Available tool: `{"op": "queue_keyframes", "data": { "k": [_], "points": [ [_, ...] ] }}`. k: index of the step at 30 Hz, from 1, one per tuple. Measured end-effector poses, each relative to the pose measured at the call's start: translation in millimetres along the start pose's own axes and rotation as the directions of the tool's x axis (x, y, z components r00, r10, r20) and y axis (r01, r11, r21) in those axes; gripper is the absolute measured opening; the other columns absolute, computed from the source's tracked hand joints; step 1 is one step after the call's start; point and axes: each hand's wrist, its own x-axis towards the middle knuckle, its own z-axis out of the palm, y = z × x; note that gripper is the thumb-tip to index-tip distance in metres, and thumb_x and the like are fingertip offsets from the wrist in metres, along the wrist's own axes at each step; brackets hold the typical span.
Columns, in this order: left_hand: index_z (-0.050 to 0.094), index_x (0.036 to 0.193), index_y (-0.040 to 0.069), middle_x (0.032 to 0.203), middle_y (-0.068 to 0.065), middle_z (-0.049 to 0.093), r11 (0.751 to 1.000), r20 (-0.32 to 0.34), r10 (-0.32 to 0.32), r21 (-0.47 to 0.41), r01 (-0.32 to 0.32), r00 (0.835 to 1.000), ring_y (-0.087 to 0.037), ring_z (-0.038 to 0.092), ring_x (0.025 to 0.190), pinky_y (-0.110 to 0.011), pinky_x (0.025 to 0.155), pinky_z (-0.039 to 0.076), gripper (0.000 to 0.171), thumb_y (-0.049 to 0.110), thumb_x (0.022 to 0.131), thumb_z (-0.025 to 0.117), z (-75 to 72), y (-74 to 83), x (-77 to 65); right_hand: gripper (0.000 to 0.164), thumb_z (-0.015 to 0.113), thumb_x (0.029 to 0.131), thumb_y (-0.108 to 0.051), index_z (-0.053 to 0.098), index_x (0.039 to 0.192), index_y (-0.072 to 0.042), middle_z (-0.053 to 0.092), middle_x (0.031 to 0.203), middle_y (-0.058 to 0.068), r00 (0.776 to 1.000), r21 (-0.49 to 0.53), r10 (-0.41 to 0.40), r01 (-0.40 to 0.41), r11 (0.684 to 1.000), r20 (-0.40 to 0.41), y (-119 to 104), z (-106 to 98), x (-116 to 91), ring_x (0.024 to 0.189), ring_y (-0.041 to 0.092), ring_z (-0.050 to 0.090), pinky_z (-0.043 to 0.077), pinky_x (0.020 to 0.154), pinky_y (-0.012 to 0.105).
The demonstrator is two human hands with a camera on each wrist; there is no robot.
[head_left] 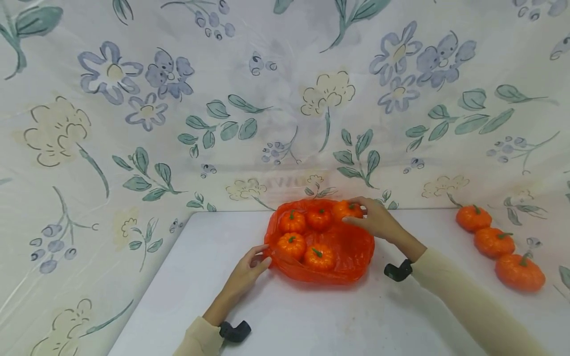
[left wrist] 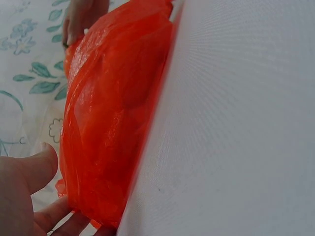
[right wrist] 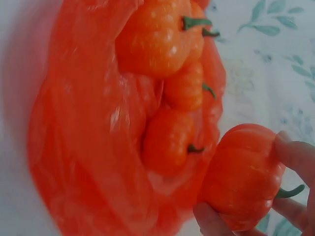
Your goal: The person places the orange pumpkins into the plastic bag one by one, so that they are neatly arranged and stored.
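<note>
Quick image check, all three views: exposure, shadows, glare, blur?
Head: bright, soft shadow on the white table beside the right sleeve; left wrist: dimmer, sheen on the red bag, fine line pattern across the table; right wrist: glare on the bag, floral cloth hazier than the held pumpkin.

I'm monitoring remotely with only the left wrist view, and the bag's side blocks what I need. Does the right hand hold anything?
Observer: Yes, the right hand holds an orange pumpkin by its sides, between thumb and fingers, its green stem showing.
Operator: I see only the outside of the red bag. Anything in it?
Observer: Four other pumpkins lie inside, with their stems visible through the open top.
Operator: Are there any pumpkins outside, away from the hands?
Observer: Three, in a slanting row to the right of the bag.
</note>
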Motion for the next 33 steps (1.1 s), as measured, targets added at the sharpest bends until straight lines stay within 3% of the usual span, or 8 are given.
{"op": "queue_keyframes", "data": {
  "k": [8, 14, 24, 33],
  "points": [
    [0.052, 0.143, 0.017, 0.138, -0.01, 0.059, 1.0, -0.008, 0.0, 0.008, 0.0, 1.0, -0.027, 0.055, 0.123, -0.042, 0.1, 0.054, 0.055, 0.04, 0.094, 0.066, 0.6, 3.3, 0.9, 0.058, 0.076, 0.088, -0.039, 0.056, 0.135, -0.009, 0.056, 0.139, 0.017, 0.996, -0.076, -0.034, 0.04, 0.996, 0.078, -13, 24, 14, 0.127, 0.037, 0.053, 0.052, 0.102, 0.053],
    [0.052, 0.143, 0.018, 0.138, -0.01, 0.06, 1.0, -0.02, 0.007, 0.016, -0.007, 1.0, -0.027, 0.056, 0.123, -0.043, 0.1, 0.053, 0.056, 0.041, 0.094, 0.067, 1.0, 4.5, 1.5, 0.055, 0.076, 0.089, -0.033, 0.057, 0.132, -0.005, 0.06, 0.136, 0.018, 0.994, -0.12, -0.067, 0.077, 0.99, 0.084, -10, 34, 21, 0.124, 0.037, 0.057, 0.05, 0.104, 0.053],
    [0.054, 0.141, 0.018, 0.136, -0.01, 0.06, 1.0, -0.024, -0.006, -0.007, 0.006, 1.0, -0.026, 0.057, 0.122, -0.044, 0.099, 0.055, 0.054, 0.04, 0.093, 0.068, 1.2, 0.7, -7.2, 0.054, 0.076, 0.089, -0.027, 0.056, 0.134, -0.005, 0.06, 0.136, 0.016, 0.996, -0.12, -0.002, 0.012, 0.993, 0.085, 0, 47, 19, 0.125, 0.036, 0.058, 0.052, 0.102, 0.051],
    [0.055, 0.139, 0.018, 0.135, -0.009, 0.061, 1.0, -0.028, 0.008, -0.014, -0.008, 1.0, -0.026, 0.058, 0.12, -0.043, 0.098, 0.055, 0.052, 0.039, 0.093, 0.068, 0.6, 1.8, -6.7, 0.054, 0.074, 0.091, -0.027, 0.054, 0.135, -0.003, 0.061, 0.134, 0.016, 0.997, -0.216, 0.026, -0.009, 0.976, 0.075, 6, 49, 21, 0.121, 0.033, 0.058, 0.05, 0.103, 0.052]
  ]
}}
